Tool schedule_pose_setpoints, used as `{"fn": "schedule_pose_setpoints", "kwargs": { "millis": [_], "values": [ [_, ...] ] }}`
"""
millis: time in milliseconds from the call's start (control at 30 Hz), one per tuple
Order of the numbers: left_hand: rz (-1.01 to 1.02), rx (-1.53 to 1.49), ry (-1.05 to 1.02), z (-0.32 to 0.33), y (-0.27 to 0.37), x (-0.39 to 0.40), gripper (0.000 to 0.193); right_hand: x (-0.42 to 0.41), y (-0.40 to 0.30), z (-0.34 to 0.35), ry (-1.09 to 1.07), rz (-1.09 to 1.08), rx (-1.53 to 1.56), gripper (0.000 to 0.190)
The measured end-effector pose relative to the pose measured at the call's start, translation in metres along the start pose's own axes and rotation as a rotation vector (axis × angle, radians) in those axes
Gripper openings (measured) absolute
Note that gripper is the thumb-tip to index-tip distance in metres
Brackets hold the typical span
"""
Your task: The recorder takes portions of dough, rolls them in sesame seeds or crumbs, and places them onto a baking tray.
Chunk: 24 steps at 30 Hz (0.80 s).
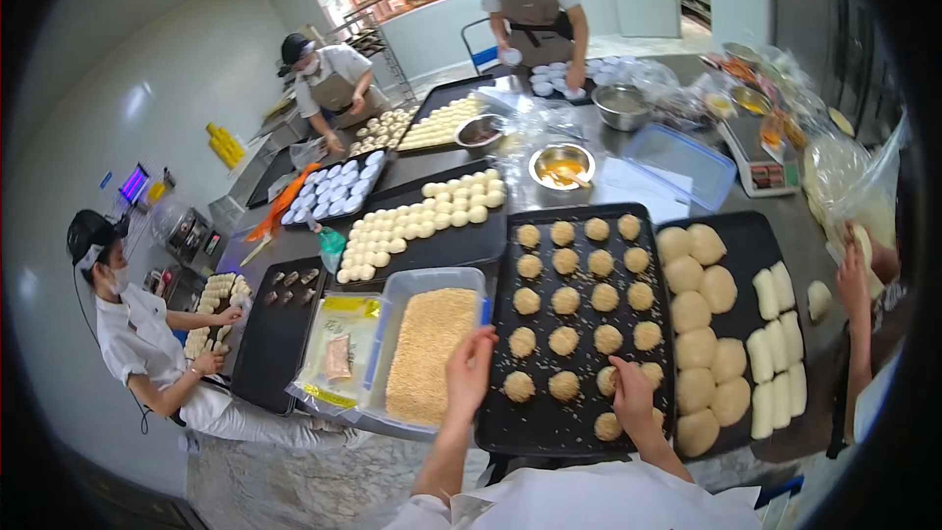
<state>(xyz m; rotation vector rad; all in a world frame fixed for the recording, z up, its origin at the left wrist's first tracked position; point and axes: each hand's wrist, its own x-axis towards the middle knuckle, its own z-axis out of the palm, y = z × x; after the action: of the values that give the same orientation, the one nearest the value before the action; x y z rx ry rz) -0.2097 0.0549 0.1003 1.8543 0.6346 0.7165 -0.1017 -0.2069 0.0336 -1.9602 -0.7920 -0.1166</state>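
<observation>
A black baking tray (544,430) lies before me with rows of round dough balls coated in pale crumbs or seeds. Over its lower right part is my right hand (634,390), its fingertips at a coated dough ball (606,381); whether they grip it is unclear. My left hand (471,368) is raised between this tray and a clear plastic tub (374,375) of golden crumbs or seeds (430,346). Its fingers are bent near the tub's right rim, and nothing shows in them.
On the right, another black tray (743,235) holds smooth dough rounds and rolls. A yellow-marked bag (342,342) adjoins the tub. Farther back are a tray of small dough balls (412,224), a steel bowl (561,166) and a scale (762,162). Several co-workers stand around the table.
</observation>
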Motion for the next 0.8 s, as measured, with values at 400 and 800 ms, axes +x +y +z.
{"fn": "schedule_pose_setpoints", "kwargs": {
  "millis": [400,800],
  "values": [
    [-0.696,-0.648,0.298,-0.153,-0.264,0.339,0.04,0.112,-0.047,0.144,-0.04,0.472,0.332,0.024],
    [-0.936,-0.721,0.52,-0.124,-0.311,0.399,0.02,0.368,0.007,0.373,0.143,0.685,-0.018,0.046]
  ]
}}
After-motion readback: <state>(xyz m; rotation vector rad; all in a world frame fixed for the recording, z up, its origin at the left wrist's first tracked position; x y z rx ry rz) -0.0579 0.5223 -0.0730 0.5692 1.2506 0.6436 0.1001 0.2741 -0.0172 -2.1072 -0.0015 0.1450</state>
